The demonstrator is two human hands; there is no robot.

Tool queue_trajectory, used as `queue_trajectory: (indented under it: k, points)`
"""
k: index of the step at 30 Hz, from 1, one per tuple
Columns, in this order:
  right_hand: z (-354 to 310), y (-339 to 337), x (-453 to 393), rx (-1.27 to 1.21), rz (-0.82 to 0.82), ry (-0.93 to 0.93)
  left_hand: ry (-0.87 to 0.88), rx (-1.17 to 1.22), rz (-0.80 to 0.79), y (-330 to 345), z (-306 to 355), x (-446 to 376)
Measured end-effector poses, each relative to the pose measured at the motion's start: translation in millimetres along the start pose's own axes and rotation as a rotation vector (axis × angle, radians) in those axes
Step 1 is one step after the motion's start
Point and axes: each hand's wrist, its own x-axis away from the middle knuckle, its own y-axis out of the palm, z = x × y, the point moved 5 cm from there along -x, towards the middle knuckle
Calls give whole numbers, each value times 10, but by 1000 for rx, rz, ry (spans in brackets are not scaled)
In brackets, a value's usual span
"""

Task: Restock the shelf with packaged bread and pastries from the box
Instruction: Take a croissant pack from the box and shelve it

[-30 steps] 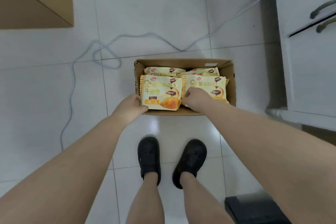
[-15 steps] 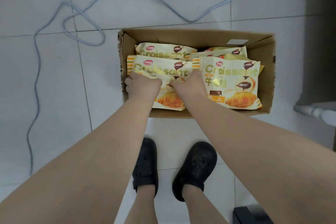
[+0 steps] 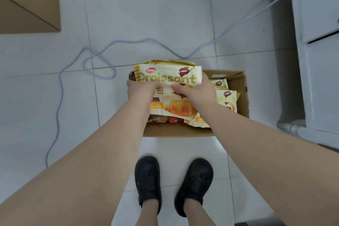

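Both hands, left hand and right hand, fingers clamped on a croissant pack above the box; lifting it level should avoid snagging neighbouring packs.

Stockroom-like indoor spot: white tiled floor, loose cable, white cabinet.

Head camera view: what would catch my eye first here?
The yellow Croissant packs, gripped by the left hand and right hand, are raised above the left part of the cardboard box on the tiled floor. More packs lie in the box's right half, a pale cable loops on the floor to its left, and black clogs stand just below.
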Motion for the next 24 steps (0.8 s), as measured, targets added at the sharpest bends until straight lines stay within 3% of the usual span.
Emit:
queue_trajectory:
  k: [3,7,10,17,24]
  points:
    - [-571,-321,214,-21,-44,-72,120,-3,-77,-144,364,417]
    - [-1521,-931,704,-98,-28,-165,328,-87,-34,-425,1078,1298]
    - [-2263,-1495,1233,-168,-12,-251,472,-115,2,-658,1681,2153]
    - [-3851,-2913,2791,-281,24,-520,845,8,-144,-985,3008,4357]
    - [-4835,-4083,4241,-253,115,-720,1185,28,-233,-1252,3978,6323]
